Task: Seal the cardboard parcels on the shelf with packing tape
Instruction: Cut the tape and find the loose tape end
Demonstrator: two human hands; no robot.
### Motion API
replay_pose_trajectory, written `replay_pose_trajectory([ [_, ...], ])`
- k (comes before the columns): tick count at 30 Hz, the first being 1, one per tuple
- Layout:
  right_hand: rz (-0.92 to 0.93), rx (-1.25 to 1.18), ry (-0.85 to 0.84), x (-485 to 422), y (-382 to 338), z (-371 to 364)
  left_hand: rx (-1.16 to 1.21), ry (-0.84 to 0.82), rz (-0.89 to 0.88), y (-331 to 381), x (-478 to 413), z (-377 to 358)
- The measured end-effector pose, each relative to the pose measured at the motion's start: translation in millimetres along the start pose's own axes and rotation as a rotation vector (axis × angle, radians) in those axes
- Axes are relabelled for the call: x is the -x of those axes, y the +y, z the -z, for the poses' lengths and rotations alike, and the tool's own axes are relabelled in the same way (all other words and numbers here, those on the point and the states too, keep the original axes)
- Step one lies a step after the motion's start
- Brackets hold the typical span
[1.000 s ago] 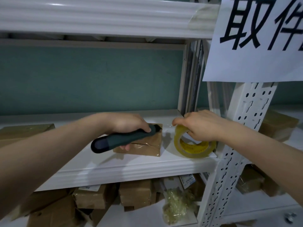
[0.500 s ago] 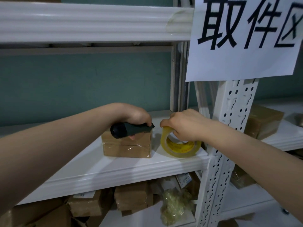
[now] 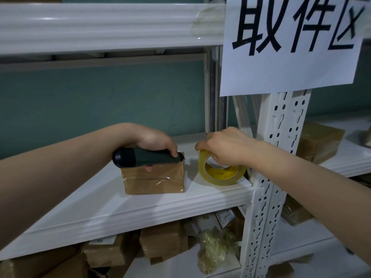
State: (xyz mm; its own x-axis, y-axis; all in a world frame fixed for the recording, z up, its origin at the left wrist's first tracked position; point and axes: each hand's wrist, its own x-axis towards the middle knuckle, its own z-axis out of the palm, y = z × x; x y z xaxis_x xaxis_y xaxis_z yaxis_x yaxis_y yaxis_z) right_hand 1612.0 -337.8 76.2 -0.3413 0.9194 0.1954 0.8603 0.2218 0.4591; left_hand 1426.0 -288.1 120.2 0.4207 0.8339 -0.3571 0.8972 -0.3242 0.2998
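Observation:
A small cardboard parcel, wrapped in glossy clear tape, stands on the white shelf. My left hand grips a dark green utility knife lying across the parcel's top, its tip at the parcel's right edge. To the right, my right hand holds a roll of clear packing tape with a yellow core, standing on the shelf beside the parcel. A gap separates parcel and roll. Any tape strand between them is too faint to make out.
A white perforated upright stands right behind the roll, with a paper sign taped above. More taped parcels sit on the right shelf and several boxes and a plastic bundle below. The upper shelf overhangs.
The view has shifted and closed in on the parcel. The knife has swung from a diagonal to lie along the parcel's top, tip at its right edge. My right hand stays on the roll.

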Motion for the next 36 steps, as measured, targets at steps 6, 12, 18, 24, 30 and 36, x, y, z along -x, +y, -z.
replay_pose_trajectory([
  [6,0.005,0.015,-0.027,1,-3,-2,0.135,0.042,-0.042,-3,-9,-1],
  [12,0.011,0.032,-0.022,2,-4,0,0.002,0.070,-0.040,5,-17,-6],
  [18,-0.028,0.013,-0.032,7,6,-4,-0.004,0.003,-0.022,10,-14,-5],
  [24,-0.169,-0.094,-0.060,12,14,-4,0.189,0.052,-0.032,-4,-13,-8],
  [30,-0.275,-0.448,-0.068,1,4,-12,0.538,0.207,-0.032,-24,1,-3],
  [36,-0.372,-0.743,-0.086,-12,10,-20,0.876,0.386,-0.067,-67,20,5],
])
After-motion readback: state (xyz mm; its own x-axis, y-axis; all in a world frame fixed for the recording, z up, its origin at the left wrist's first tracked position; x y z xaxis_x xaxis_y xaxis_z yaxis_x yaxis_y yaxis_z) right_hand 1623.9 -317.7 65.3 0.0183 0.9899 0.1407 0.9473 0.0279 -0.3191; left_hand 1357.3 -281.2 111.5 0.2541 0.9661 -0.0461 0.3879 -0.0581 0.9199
